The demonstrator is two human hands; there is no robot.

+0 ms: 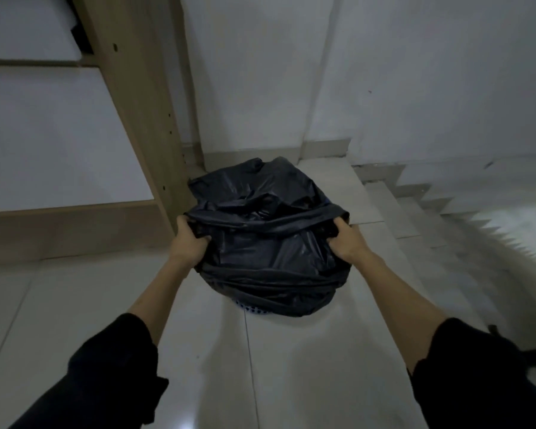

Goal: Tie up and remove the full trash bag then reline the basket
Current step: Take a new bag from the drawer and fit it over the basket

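Note:
A full black trash bag (266, 243) bulges out of a basket on the tiled floor. Only a sliver of the blue perforated basket (254, 310) shows under the bag's lower edge. My left hand (190, 239) grips the bag's rim on its left side. On the opposite side my right hand (345, 241) holds the rim. A band of plastic is pulled taut between both hands across the bag's top. The bag's mouth looks loosely folded inward, and its contents are hidden.
A wooden furniture frame (143, 119) with white panels stands at the left, close to the bag. A white wall (384, 72) runs behind. At the right, stairs (430, 205) descend from the floor edge. Pale floor tiles (229, 366) lie in front.

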